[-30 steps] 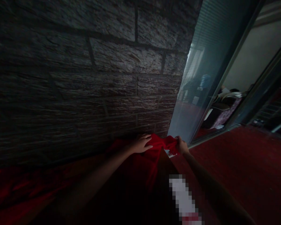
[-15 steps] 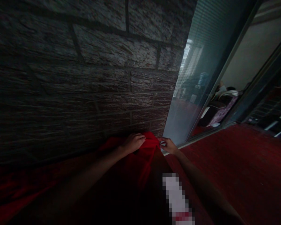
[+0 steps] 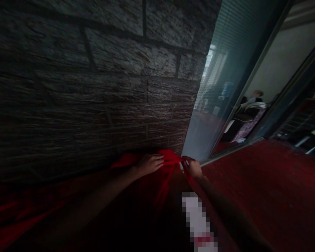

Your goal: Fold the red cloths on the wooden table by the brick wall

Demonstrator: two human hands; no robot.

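Note:
A red cloth lies in folds over the corner of a dark table, close to the stone wall. My left hand rests on top of it, fingers stretched out across the fabric and its thumb hidden. At the corner on the right, my right hand pinches the cloth's edge between thumb and fingers and pulls it taut toward the right. The lower folds hang in deep shadow.
The rough stone wall rises just behind the table. To the right stand a glass panel and a doorway, where a person is seen beyond. Red floor stretches to the right. A blurred-out white shape lies below.
My right hand has moved slightly right and down, drawing the cloth's edge with it. My left hand has shifted a little down and lies flatter. The person beyond the doorway shows more.

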